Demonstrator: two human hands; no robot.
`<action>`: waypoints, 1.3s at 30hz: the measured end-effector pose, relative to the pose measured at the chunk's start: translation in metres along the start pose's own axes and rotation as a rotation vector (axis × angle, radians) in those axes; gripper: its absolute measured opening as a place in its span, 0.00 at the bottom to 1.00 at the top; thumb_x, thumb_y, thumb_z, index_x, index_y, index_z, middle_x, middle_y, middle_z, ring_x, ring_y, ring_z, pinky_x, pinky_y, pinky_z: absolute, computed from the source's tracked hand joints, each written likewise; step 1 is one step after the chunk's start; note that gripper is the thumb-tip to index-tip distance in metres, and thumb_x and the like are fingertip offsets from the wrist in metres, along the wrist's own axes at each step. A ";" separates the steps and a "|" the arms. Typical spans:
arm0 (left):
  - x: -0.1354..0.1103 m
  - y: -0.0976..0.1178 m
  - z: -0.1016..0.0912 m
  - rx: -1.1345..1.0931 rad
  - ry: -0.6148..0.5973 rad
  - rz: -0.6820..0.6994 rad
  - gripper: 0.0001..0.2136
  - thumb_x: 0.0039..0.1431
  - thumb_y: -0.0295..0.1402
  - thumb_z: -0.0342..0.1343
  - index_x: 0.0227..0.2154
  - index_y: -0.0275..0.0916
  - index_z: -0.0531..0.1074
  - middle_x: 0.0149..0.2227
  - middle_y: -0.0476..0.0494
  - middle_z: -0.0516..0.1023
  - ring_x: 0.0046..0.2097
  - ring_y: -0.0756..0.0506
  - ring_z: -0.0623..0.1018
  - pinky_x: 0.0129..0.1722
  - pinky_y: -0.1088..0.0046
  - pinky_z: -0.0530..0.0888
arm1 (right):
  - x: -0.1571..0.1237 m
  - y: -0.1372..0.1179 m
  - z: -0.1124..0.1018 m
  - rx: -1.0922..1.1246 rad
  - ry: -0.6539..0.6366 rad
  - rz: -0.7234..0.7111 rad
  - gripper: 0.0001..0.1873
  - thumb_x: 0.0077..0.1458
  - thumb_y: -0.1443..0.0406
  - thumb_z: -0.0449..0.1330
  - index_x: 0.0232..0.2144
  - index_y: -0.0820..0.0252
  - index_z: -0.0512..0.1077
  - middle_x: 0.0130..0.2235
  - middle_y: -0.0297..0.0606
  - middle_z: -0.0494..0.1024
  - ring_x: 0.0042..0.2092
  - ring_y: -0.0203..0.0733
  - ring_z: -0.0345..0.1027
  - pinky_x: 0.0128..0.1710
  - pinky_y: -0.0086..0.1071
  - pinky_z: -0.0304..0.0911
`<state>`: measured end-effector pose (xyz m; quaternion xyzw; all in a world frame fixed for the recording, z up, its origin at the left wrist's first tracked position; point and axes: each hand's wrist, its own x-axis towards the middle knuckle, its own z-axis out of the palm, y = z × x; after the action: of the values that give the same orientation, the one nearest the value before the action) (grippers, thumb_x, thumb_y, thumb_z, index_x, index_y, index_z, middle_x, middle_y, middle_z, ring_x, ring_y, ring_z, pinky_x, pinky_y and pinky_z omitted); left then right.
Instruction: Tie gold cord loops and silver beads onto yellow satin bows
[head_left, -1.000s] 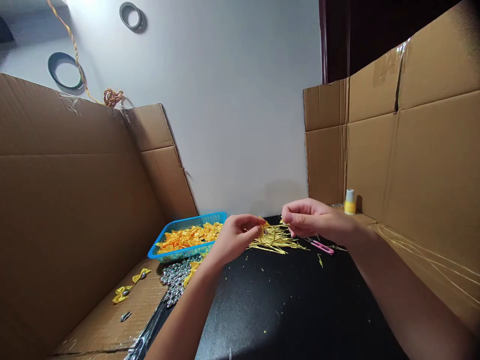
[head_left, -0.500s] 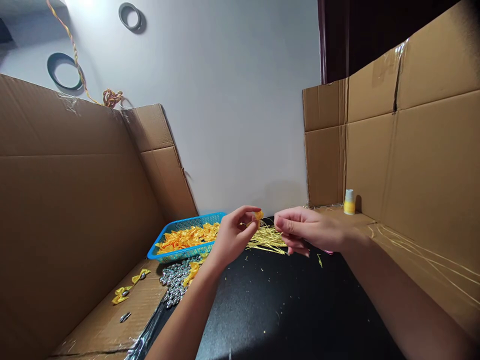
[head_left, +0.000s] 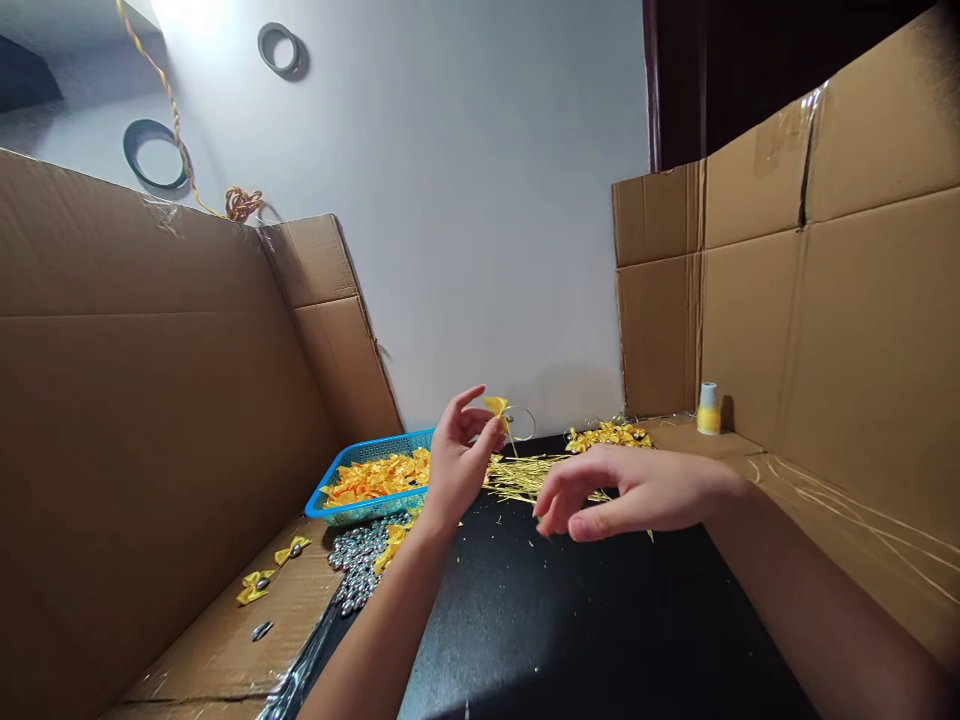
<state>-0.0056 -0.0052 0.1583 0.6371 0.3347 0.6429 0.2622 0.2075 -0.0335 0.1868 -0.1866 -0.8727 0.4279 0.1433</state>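
Observation:
Between thumb and fingers, my left hand pinches a yellow ribbon bow, from which a thin curved strand loops out to the right. Apart from it, lower and to the right, my right hand hovers over the black tabletop, its fingers bent and the thumb separated from them; nothing shows in it. Behind my hands lies a bundle of thin yellow strands. A blue basket full of yellow-orange ribbon bows stands left of my left hand. Silver beads are heaped in front of it.
Cardboard walls rise on both sides. A thread cone stands at the back right, near a pile of yellow bows. Two bows with beads and a loose silver bead lie on the left cardboard.
My right hand has moved down towards me, and its fingers have parted from the thumb. My left hand has risen slightly, still holding the bow, which now shows more fully.

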 end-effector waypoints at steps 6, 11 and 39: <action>0.003 -0.009 0.000 -0.048 0.097 0.019 0.17 0.53 0.36 0.61 0.46 0.37 0.69 0.35 0.46 0.75 0.36 0.49 0.78 0.40 0.71 0.77 | 0.021 0.020 -0.004 0.073 0.490 -0.080 0.14 0.54 0.58 0.61 0.39 0.61 0.72 0.40 0.41 0.78 0.42 0.39 0.71 0.42 0.33 0.66; -0.002 -0.001 0.007 -0.152 0.060 -0.050 0.18 0.52 0.35 0.63 0.45 0.38 0.69 0.36 0.46 0.77 0.36 0.49 0.79 0.42 0.70 0.77 | 0.044 0.039 -0.001 0.009 0.855 -0.080 0.17 0.51 0.59 0.63 0.42 0.60 0.71 0.40 0.41 0.77 0.38 0.40 0.71 0.40 0.37 0.64; -0.010 0.002 0.014 -0.049 -0.459 -0.474 0.15 0.51 0.43 0.61 0.36 0.36 0.72 0.31 0.46 0.76 0.35 0.48 0.77 0.35 0.71 0.76 | 0.021 0.043 -0.032 0.593 0.490 -0.101 0.10 0.47 0.60 0.64 0.25 0.61 0.69 0.21 0.28 0.58 0.23 0.30 0.47 0.24 0.28 0.47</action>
<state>0.0090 -0.0125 0.1529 0.6631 0.3903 0.4117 0.4883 0.2104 0.0227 0.1728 -0.1906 -0.6591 0.5968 0.4161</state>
